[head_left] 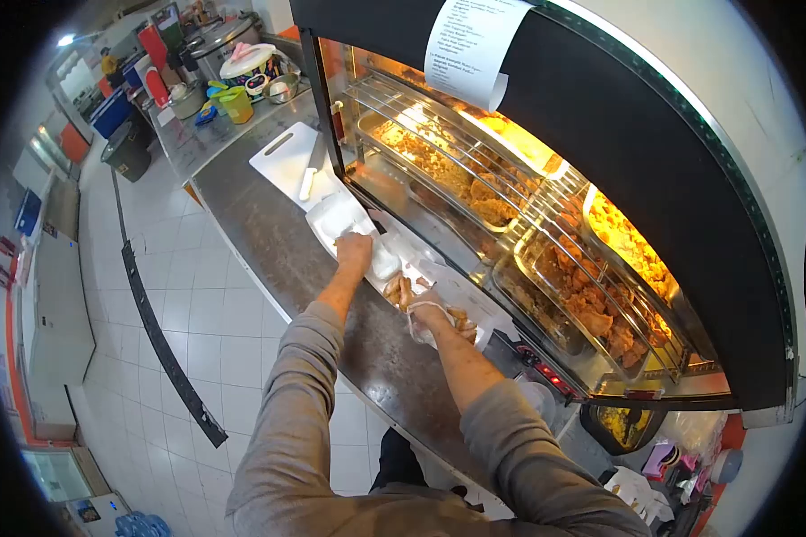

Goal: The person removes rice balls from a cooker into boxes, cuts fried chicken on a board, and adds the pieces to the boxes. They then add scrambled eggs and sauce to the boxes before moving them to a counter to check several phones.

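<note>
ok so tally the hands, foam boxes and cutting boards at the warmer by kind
hands: 2, left hand on the box, right hand in a clear glove
white foam box: 1 that can be made out
white cutting board: 1
total: 4

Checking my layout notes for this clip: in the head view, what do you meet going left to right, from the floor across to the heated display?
black floor strip → white cutting board → left hand → right hand → heap of brown fried pieces
</note>
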`<state>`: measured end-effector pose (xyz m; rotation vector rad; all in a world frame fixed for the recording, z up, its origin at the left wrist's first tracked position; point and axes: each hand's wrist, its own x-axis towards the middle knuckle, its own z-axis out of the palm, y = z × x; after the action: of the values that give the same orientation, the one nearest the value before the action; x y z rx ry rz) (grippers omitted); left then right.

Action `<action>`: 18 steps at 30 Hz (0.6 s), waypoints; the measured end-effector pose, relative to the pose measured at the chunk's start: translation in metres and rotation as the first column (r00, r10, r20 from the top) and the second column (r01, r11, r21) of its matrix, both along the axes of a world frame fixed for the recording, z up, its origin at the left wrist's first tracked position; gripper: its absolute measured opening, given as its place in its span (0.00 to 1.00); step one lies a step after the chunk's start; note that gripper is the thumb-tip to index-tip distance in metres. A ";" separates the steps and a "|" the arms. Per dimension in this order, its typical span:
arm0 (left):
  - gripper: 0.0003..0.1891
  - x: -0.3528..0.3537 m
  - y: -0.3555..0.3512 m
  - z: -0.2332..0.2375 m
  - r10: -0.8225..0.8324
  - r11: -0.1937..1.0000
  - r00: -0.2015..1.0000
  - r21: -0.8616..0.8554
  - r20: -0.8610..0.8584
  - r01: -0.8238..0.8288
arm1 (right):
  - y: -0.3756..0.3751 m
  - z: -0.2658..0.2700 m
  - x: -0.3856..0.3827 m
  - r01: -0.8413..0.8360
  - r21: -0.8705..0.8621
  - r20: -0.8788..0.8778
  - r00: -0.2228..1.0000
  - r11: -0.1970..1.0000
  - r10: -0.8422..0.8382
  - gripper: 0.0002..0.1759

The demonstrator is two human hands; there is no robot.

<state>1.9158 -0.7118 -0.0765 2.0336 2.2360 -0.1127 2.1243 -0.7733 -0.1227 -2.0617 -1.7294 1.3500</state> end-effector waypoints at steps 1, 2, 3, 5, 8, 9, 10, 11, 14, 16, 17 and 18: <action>0.12 -0.001 -0.002 -0.005 -0.009 1.000 1.000 -0.008 0.000 0.009 | -0.003 0.003 -0.004 -0.001 0.009 0.003 1.000 1.000 0.001 0.22; 0.10 0.000 -0.007 -0.005 -0.027 0.999 1.000 0.032 0.011 0.027 | -0.007 0.006 -0.006 -0.003 0.023 0.004 1.000 1.000 0.003 0.22; 0.10 0.001 -0.006 0.002 -0.045 0.995 0.999 0.085 0.019 0.043 | -0.011 0.012 -0.010 -0.008 0.048 0.007 1.000 0.999 0.008 0.21; 0.10 -0.011 -0.005 0.005 -0.125 0.989 0.990 0.090 0.067 0.118 | -0.022 0.025 -0.019 -0.024 0.105 0.020 1.000 0.994 0.022 0.21; 0.11 -0.034 -0.018 0.011 -0.201 0.977 0.963 0.112 0.178 0.183 | -0.045 0.042 -0.036 -0.094 0.161 0.091 0.993 0.982 0.080 0.21; 0.11 -0.038 -0.027 0.014 -0.201 0.977 0.950 0.123 0.238 0.176 | -0.051 0.045 -0.041 -0.133 0.159 0.135 0.984 0.978 0.112 0.22; 0.12 -0.037 -0.038 0.032 -0.188 0.981 0.953 0.090 0.236 0.171 | -0.058 0.032 -0.053 0.056 0.111 0.056 0.996 0.992 -0.062 0.23; 0.13 -0.036 -0.050 0.045 -0.172 0.985 0.957 0.048 0.235 0.165 | -0.071 0.094 -0.042 -0.231 0.036 0.059 0.972 0.972 0.228 0.21; 0.13 -0.053 -0.080 0.041 -0.403 0.912 0.875 0.199 0.270 0.359 | -0.124 0.104 -0.054 -0.192 0.108 -0.052 0.979 0.975 0.199 0.21; 0.13 -0.060 -0.102 0.048 -0.474 0.878 0.818 0.239 0.326 0.414 | -0.158 0.115 -0.054 -0.178 0.118 -0.132 0.972 0.977 0.193 0.21; 0.13 -0.061 -0.116 0.050 -0.445 0.896 0.854 0.123 0.271 0.428 | -0.175 0.121 -0.053 -0.179 0.119 -0.175 0.964 0.977 0.198 0.21; 0.12 -0.049 -0.130 0.062 -0.420 0.907 0.880 0.059 0.223 0.418 | -0.191 0.126 -0.045 -0.170 0.117 -0.209 0.959 0.979 0.191 0.21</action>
<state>1.8666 -0.8420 -0.0143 2.3654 1.6371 0.0940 2.0795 -0.9639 0.0029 -1.6667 -1.8800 1.4482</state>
